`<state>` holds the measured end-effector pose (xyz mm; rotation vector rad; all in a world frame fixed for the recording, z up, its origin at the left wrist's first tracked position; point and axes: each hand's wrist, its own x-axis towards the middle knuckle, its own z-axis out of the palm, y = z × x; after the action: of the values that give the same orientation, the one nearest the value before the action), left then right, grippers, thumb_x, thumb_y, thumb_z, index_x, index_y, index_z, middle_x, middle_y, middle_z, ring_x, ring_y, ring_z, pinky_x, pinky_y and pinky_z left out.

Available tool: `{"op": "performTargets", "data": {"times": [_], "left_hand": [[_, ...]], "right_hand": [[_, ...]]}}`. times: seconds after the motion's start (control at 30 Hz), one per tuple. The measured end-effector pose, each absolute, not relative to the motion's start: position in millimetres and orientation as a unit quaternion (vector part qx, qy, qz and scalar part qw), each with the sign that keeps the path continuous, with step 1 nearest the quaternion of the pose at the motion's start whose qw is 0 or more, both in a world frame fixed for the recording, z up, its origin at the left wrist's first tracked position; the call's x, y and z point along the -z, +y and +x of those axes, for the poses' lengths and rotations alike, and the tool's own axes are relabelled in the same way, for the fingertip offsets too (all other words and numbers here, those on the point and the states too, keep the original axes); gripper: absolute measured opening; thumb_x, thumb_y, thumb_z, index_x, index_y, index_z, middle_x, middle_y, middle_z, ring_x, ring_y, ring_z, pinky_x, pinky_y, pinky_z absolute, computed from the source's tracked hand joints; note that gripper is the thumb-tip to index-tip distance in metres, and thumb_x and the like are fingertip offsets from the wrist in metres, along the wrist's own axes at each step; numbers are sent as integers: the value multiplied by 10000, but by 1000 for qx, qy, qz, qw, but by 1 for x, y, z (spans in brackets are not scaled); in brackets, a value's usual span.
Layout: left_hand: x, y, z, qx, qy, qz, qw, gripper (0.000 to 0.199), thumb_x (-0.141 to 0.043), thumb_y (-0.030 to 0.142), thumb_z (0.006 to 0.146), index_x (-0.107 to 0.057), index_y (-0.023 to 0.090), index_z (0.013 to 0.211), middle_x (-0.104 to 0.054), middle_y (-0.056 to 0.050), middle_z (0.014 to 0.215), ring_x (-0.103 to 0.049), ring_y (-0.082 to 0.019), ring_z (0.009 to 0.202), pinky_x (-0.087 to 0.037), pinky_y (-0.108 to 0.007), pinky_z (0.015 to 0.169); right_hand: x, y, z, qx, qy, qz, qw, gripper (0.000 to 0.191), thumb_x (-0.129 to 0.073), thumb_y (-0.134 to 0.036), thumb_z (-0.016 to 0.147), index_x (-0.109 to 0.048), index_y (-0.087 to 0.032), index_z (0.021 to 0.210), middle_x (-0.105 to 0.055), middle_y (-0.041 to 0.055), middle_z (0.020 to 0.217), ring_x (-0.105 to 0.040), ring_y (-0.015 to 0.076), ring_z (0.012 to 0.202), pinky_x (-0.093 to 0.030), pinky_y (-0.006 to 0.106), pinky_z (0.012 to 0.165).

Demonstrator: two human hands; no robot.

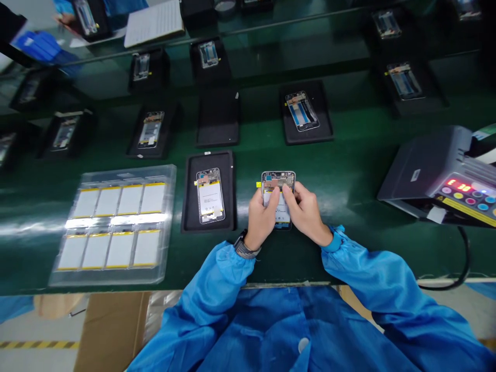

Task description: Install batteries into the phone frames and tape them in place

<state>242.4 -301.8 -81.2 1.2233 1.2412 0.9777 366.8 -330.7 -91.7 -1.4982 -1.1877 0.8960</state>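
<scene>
An opened smartphone [282, 212] lies between my two hands on the green bench, its circuit board at the top and a white battery below. My left hand [261, 216] grips its left edge, thumb pressed on the upper part of the battery. From the right side my right hand [308, 212] grips the phone too, its thumb laid beside the other thumb. A yellow tab sticks out at the phone's upper left. Just left, a second opened phone [210, 196] with a white battery rests in a black tray [189, 206]. The fingers under the phone are hidden.
A clear plastic tray [170, 206] of several white batteries is at the left. On the right stands a dark machine [426, 165] with a red display and a black cable [465, 258]. Farther back are several black trays with phones. A person's hand [67, 23] shows upper left.
</scene>
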Motion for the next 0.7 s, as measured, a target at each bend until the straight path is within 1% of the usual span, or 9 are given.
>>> {"op": "performTargets", "data": {"times": [0.07, 0.17, 0.3, 0.4, 0.47, 0.6, 0.7], "left_hand": [[82, -302, 242, -411, 526, 515, 538, 312, -674, 461, 921, -705, 164, 1013, -715, -41, 887, -627, -157, 767, -490, -247, 698], [83, -302, 243, -408, 529, 514, 539, 311, -688, 462, 907, -699, 162, 986, -698, -34, 851, -607, -155, 745, -480, -246, 680], [83, -302, 243, -402, 540, 512, 533, 312, -700, 459, 889, -693, 157, 966, -676, -23, 818, -575, -146, 714, -462, -240, 655], [80, -302, 242, -399, 542, 518, 528, 303, -689, 454, 894, -695, 154, 938, -660, -15, 789, -548, -138, 688, -450, -235, 642], [78, -303, 242, -401, 538, 520, 529, 299, -685, 448, 898, -700, 153, 937, -663, -16, 788, -548, -138, 686, -451, -235, 641], [76, -303, 241, -408, 529, 519, 532, 283, -697, 426, 889, -714, 153, 963, -677, -24, 806, -571, -147, 713, -459, -240, 656], [76, -301, 240, -407, 537, 515, 530, 259, -707, 410, 866, -702, 151, 887, -643, -13, 749, -535, -137, 671, -430, -233, 608]], "right_hand": [[89, -330, 367, -357, -495, -622, 492, 281, -538, -497, 1016, -615, -233, 964, -608, -18, 669, -505, 141, 549, -351, 275, 539], [88, -330, 366, -344, -495, -628, 493, 250, -550, -464, 1011, -618, -226, 1045, -644, -15, 678, -527, 143, 538, -357, 274, 544], [91, -331, 365, -328, -501, -632, 492, 244, -553, -454, 1014, -623, -220, 1019, -651, -16, 680, -546, 142, 543, -349, 267, 541], [91, -332, 366, -333, -505, -621, 499, 258, -544, -454, 1018, -622, -208, 1033, -659, -7, 716, -574, 147, 588, -384, 262, 564], [90, -332, 366, -331, -512, -617, 498, 259, -543, -451, 1017, -622, -204, 1032, -628, -12, 692, -580, 152, 609, -404, 263, 583], [86, -332, 366, -316, -518, -618, 500, 232, -558, -432, 1006, -616, -209, 978, -546, -32, 627, -559, 150, 603, -400, 259, 584], [85, -332, 365, -303, -516, -619, 508, 208, -575, -400, 989, -603, -204, 927, -571, -23, 650, -509, 132, 571, -363, 250, 552]]}}
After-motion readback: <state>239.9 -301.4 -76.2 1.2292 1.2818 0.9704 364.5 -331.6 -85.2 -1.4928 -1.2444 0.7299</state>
